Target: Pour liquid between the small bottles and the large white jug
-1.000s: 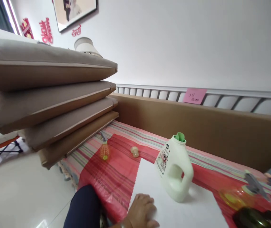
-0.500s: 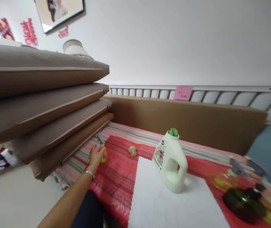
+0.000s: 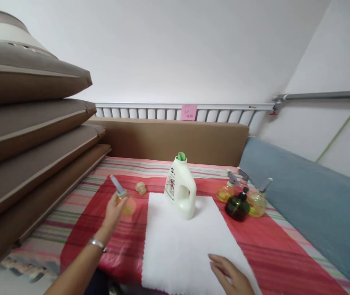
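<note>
My left hand [image 3: 112, 214], with a bracelet at the wrist, grips a clear spray bottle [image 3: 128, 208] with a grey spray head by its neck. Its round body looks blurred and tilted, with a little yellow-green in it. Low over the white cloth [image 3: 175, 241], my right hand [image 3: 231, 276] is open and holds nothing, fingers bent and slightly apart. Between and beyond the hands stands a pale green jug [image 3: 179, 192] with a handle, a printed label and something green in its mouth. A beige cap [image 3: 141, 188] lies left of the jug.
Several bottles stand at the right: a dark green pump bottle [image 3: 237, 208] and spray bottles with yellowish liquid, such as one [image 3: 257, 203] at the end. Stacked brown cushions [image 3: 39, 159] rise at the left. A long brown cushion [image 3: 175, 139] borders the back, a blue panel [image 3: 310, 205] the right.
My view has swung to the right. The left hand has brought the spray bottle away from the cushion stack, nearer the jug. My right hand has come into view at the lower right.
</note>
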Demonstrator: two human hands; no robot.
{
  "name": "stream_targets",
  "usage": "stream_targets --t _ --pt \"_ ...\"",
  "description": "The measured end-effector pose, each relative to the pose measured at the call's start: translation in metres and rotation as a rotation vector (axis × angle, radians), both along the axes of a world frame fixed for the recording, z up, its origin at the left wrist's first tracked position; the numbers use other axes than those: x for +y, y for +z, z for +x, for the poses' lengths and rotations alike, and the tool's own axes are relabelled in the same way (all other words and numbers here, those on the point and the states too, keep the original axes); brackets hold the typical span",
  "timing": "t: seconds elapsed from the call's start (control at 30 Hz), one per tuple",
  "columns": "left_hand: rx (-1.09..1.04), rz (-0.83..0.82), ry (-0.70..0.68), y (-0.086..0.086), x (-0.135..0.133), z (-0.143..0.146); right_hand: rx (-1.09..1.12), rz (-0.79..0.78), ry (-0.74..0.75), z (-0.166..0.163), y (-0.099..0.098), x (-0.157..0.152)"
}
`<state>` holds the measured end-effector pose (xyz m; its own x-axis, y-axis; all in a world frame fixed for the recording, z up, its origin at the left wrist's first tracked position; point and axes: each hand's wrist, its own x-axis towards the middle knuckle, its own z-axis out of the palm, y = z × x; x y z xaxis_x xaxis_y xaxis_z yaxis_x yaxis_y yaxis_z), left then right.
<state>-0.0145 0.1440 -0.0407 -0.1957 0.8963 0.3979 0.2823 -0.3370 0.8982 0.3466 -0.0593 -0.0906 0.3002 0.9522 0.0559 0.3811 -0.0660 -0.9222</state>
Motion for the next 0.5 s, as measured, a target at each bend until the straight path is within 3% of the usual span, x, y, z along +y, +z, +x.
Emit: stream_targets --t 0.13,0.23,0.33,0.5 --pt "0.114 0.015 -0.216 -0.010 -0.047 0.076 0.020 0.081 0.098 -0.046 0.036 0.025" --pt "0.179 0.039 -0.307 -0.021 -0.076 0.116 -0.004 0.102 0.095 -0.075 0.055 0.048" --pt "0.239 0.066 -0.336 -0.032 -0.090 0.135 -0.062 0.106 0.052 -0.095 0.060 0.067" --pt "0.432 0.165 -0.264 -0.045 -0.093 0.142 -0.100 0.153 -0.001 -0.104 0.056 0.082"
